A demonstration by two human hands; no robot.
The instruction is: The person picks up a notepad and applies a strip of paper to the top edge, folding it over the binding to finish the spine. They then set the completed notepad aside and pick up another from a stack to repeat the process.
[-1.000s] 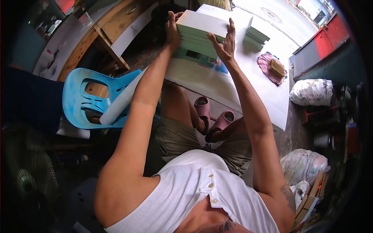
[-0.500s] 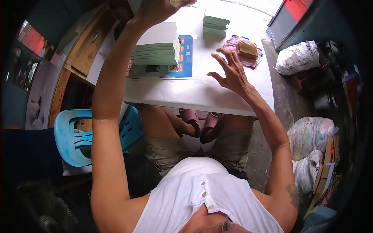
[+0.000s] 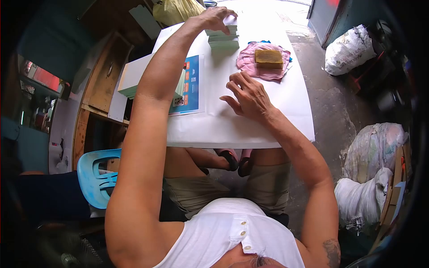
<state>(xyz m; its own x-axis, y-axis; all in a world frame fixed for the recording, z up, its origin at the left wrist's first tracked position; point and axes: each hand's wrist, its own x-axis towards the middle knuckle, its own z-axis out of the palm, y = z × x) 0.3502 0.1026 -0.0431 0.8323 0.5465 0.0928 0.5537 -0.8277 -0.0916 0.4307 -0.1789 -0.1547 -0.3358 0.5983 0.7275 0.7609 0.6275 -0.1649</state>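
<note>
My left hand (image 3: 218, 18) reaches to the far side of the white table, its thumb and fingers bent round the top of a small stack of green-edged paper (image 3: 223, 42). Above the table's near half hovers or rests my right hand (image 3: 251, 99), fingers apart and slightly curled, holding nothing. Just beyond it, a brownish-yellow block (image 3: 268, 58) sits on a crumpled pink cloth (image 3: 250, 57). A larger paper stack (image 3: 134, 76) is at the left, partly hidden by my left forearm, on a blue printed sheet (image 3: 193, 85).
The white-covered table (image 3: 210, 129) spans the front. A blue plastic chair (image 3: 91, 178) stands at the left, near a wooden cabinet (image 3: 105, 73). A white sack (image 3: 351, 50) and plastic bags (image 3: 373, 152) lie at the right. A yellowish bag (image 3: 176, 11) is behind the table.
The view has shifted, showing more of the table's far side. My left hand is now at the small stack. My right hand sits lower, closer to the tabletop.
</note>
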